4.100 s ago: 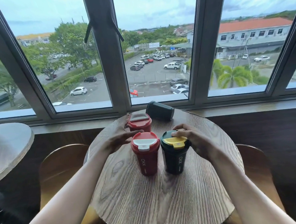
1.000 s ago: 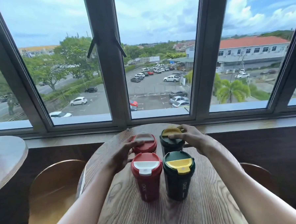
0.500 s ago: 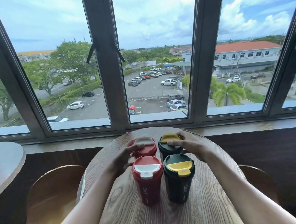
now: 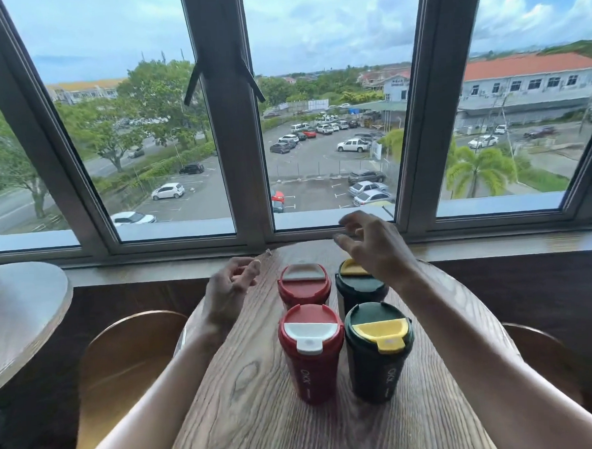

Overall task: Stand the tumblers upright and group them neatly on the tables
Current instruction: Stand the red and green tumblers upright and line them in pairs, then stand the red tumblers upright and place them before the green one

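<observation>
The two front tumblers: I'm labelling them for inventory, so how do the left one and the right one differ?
The front red tumbler has a red body and lid with a white flip tab; the front dark green tumbler has a dark green body and lid with a yellow tab. The red one stands left, the green one right. Both stand upright, side by side, same shape, with pale lettering down the side.

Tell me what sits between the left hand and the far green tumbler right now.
In the head view, the far red tumbler stands upright between the left hand and the far green tumbler. Bare wood of the table separates the hand from it.
</observation>
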Demonstrator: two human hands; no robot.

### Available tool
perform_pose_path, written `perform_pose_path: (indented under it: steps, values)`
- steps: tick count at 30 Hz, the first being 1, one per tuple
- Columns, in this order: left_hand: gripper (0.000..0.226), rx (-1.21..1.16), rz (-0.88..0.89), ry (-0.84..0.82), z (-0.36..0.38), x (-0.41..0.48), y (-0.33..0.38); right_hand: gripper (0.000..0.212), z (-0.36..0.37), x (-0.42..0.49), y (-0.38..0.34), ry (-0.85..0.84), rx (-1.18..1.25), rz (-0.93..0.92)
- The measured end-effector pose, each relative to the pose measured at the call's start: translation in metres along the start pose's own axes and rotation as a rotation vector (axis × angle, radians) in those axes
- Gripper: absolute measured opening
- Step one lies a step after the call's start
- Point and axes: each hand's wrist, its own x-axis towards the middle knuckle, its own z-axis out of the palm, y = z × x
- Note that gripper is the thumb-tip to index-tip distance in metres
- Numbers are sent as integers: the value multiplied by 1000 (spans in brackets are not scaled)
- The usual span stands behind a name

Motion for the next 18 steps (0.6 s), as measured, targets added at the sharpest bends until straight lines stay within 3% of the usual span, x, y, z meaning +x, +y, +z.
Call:
perform_pose_path:
  steps: [9,18]
  values:
    - [17,294,80,226,-112,-31,15,29,75,18,-118,-201,78,-184]
    - [11,357,-53,518,-268,-99,-4,24,203,-24,-257,-465,346,-276]
